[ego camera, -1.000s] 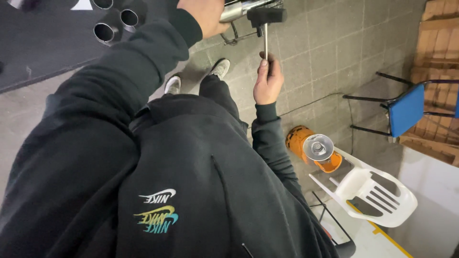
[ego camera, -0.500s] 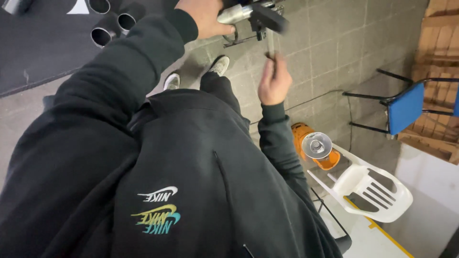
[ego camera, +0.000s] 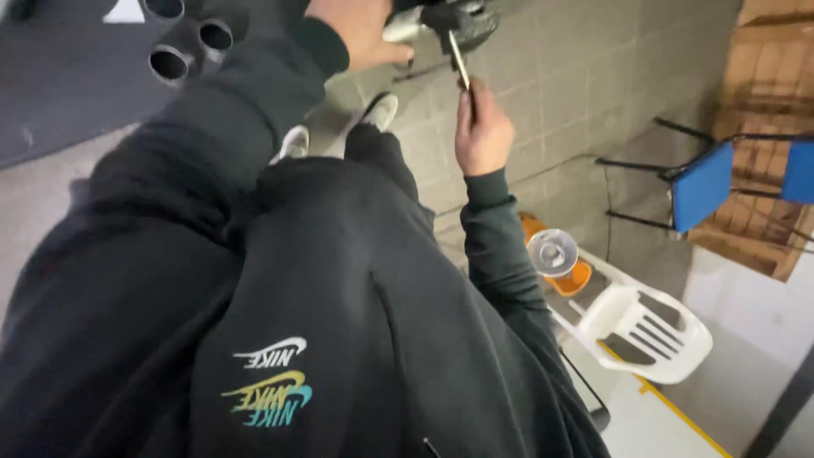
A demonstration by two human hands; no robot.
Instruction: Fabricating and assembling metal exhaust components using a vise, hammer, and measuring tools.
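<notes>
Item: one moment of hand work, listed from the wearer outward.

Nearest, filling the lower left and centre of the frame: a dark sweatshirt [ego camera: 280, 297] with a small coloured emblem on the chest, both sleeves reaching toward the upper edge.

Centre, upper half: the right hand [ego camera: 482, 129], closed around the lower end of a thin metal rod [ego camera: 459, 61] that rises to the tool above.

Upper centre: the left hand [ego camera: 358, 32], wrapped about the silver end of a dark tool [ego camera: 449, 21] held at the top edge; the tool's body is partly cut off by the frame.

Status, as judged: the tool and rod are gripped and aligned, the fitting or adjusting is under way, and nothing shows it finished.

Below the hands: two pale shoes [ego camera: 339, 127] on a grey block-paved floor [ego camera: 577, 93].

Right of centre: an orange container [ego camera: 572, 276] with a clear lid, beside a white plastic chair [ego camera: 649, 331].

Farther, right edge: a blue chair [ego camera: 704, 182] against stacked wooden pallets [ego camera: 772, 76].

Upper left: dark tube ends [ego camera: 191, 38].
</notes>
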